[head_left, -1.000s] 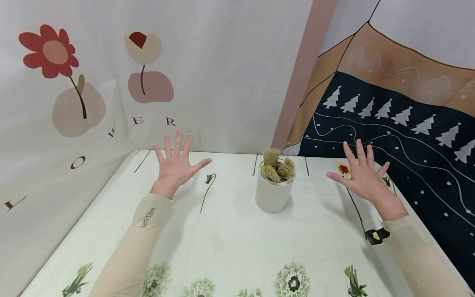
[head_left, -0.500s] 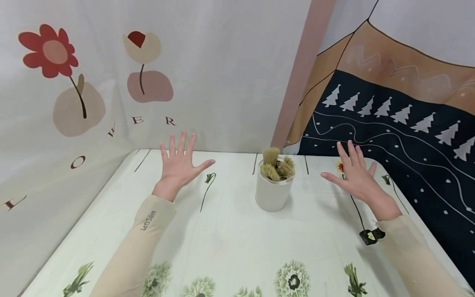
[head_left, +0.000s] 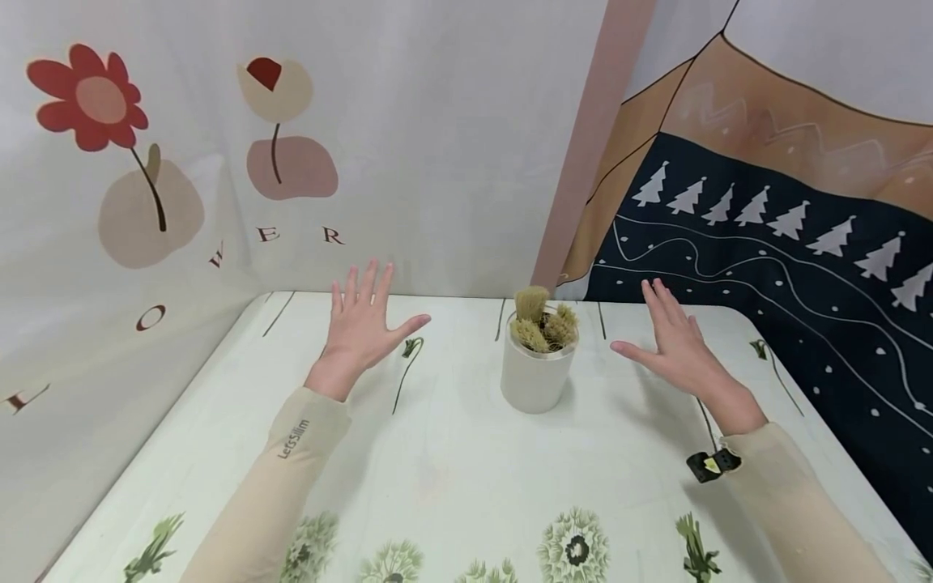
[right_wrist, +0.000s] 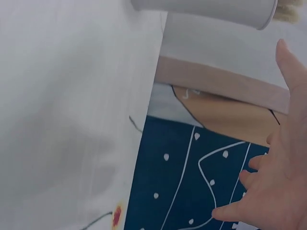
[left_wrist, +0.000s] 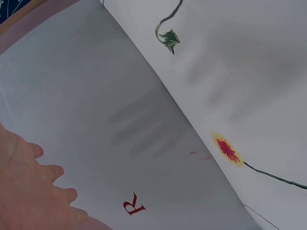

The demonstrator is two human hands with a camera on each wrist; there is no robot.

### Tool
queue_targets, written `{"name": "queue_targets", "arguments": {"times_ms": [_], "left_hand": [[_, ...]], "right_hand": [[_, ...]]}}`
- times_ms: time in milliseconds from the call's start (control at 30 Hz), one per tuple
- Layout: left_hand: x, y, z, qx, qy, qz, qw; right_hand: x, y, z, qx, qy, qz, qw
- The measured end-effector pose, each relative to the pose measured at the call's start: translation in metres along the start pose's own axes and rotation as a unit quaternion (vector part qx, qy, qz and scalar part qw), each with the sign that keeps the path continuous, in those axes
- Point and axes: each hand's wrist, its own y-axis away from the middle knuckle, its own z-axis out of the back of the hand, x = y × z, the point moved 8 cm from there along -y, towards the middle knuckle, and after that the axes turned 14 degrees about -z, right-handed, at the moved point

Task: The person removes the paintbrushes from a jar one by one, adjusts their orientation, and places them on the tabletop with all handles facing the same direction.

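Note:
A white cylindrical pot (head_left: 537, 379) holding dry yellowish-green tufts (head_left: 543, 328) stands upright near the table's back edge. To its left, my left hand (head_left: 357, 328) hovers over the table with its fingers spread, touching nothing. On the pot's other side my right hand (head_left: 681, 352) is held in the air, empty, its thumb pointing toward the pot. The left wrist view shows part of the left hand (left_wrist: 36, 184) at the lower left. In the right wrist view the pot (right_wrist: 211, 9) lies across the top, apart from the right hand (right_wrist: 283, 167).
The white tablecloth (head_left: 452, 478) has printed flowers and stems. Behind the table hangs a pale curtain (head_left: 437, 146) with flower prints and letters. A dark blue cloth (head_left: 773, 267) with white trees hangs at the right. A black device (head_left: 713, 465) sits at the right wrist.
Both hands have moved inward toward the pot, the right one farther. The right hand's fingers have come closer together. The pot stands where it was.

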Motion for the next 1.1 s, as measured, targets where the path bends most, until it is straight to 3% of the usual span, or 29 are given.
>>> {"name": "queue_targets", "arguments": {"times_ms": [567, 1100], "left_hand": [[-0.018, -0.001, 0.0, 0.002, 0.011, -0.018, 0.9998], [-0.029, 0.0, -0.003, -0.01, 0.044, -0.029, 0.9986]], "right_hand": [[0.031, 0.003, -0.018, 0.04, -0.058, 0.033, 0.997], [0.056, 0.009, -0.034, 0.048, -0.112, 0.078, 0.9895]]}}
